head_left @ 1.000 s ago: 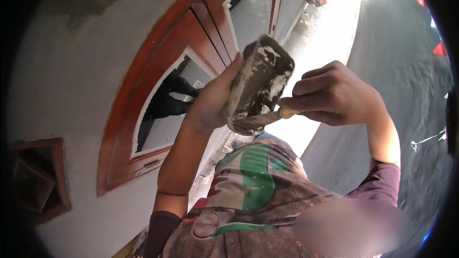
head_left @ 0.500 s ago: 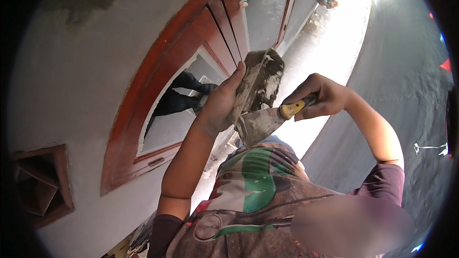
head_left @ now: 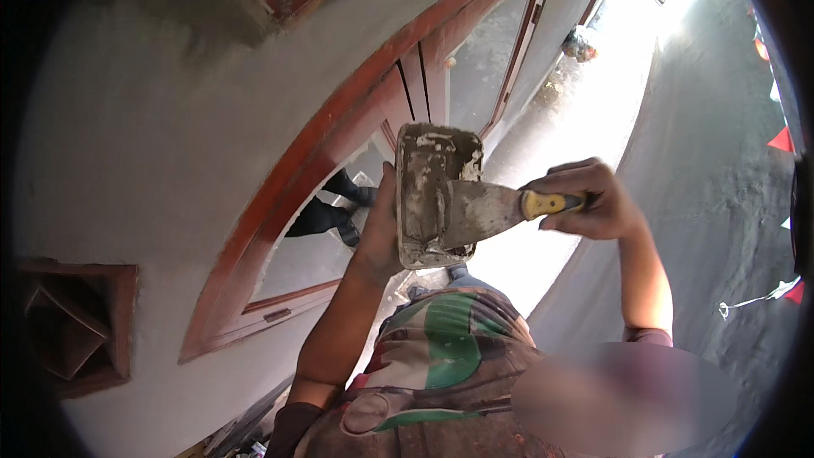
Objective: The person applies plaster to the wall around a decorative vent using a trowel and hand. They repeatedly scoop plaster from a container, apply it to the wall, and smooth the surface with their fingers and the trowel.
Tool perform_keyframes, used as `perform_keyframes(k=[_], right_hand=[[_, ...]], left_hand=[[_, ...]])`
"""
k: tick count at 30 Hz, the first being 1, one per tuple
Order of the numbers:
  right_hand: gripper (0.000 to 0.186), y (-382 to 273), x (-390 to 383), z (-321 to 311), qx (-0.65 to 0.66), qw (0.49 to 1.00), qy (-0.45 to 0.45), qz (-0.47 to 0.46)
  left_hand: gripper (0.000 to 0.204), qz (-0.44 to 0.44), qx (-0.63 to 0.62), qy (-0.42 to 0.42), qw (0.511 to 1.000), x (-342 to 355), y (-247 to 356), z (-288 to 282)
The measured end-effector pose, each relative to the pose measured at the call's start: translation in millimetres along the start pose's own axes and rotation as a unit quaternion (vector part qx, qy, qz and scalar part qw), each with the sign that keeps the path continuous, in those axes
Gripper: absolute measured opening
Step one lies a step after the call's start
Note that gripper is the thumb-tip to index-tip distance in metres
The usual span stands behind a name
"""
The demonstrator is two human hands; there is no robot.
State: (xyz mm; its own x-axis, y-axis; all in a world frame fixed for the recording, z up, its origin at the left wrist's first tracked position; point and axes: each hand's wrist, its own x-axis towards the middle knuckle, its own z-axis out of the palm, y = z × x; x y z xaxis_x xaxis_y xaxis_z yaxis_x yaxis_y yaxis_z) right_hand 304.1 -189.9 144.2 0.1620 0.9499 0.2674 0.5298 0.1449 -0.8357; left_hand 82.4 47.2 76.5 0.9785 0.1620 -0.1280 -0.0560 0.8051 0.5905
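Note:
My left hand point(head_left: 383, 233) grips a small rectangular tub point(head_left: 407, 203) by its left side. Grey and whitish paste smears the tub's inside, which faces up toward me. In my right hand point(head_left: 593, 199) is a putty knife point(head_left: 487, 214), its yellow and black handle wrapped by my fingers. The wide, paste-coated blade reaches left over the tub's right rim, its edge inside the tub near the paste. Whether the blade touches the bottom I cannot tell.
A grey plastered wall point(head_left: 170, 161) stands at left, with a reddish-brown framed glass door point(head_left: 254, 263) and a square framed vent point(head_left: 76, 322). A bright walkway point(head_left: 585, 110) runs beyond the tub. Small flags on a string point(head_left: 782, 139) hang at far right.
The tub has tilted so its inside now faces me, and it has come slightly lower. The blade has moved from the tub's near end to inside it; my right hand is lower.

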Motion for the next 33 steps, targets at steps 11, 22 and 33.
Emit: perform_keyframes(k=[11, 22, 33], right_hand=[[0.026, -94, 28, 5, -0.358, 0.919, -0.111, -0.121], [0.031, -50, 54, 7, -0.107, 0.946, -0.295, -0.082], [0.034, 28, 14, 45, 0.242, 0.925, -0.227, 0.185]], left_hand=[[0.073, -0.035, 0.042, 0.009, 0.998, -6, 26, 43], [0.063, -0.167, 0.067, 0.036, 0.983, -3, 0, 37], [0.068, -0.086, 0.117, 0.069, 0.987, -10, 11, 32]])
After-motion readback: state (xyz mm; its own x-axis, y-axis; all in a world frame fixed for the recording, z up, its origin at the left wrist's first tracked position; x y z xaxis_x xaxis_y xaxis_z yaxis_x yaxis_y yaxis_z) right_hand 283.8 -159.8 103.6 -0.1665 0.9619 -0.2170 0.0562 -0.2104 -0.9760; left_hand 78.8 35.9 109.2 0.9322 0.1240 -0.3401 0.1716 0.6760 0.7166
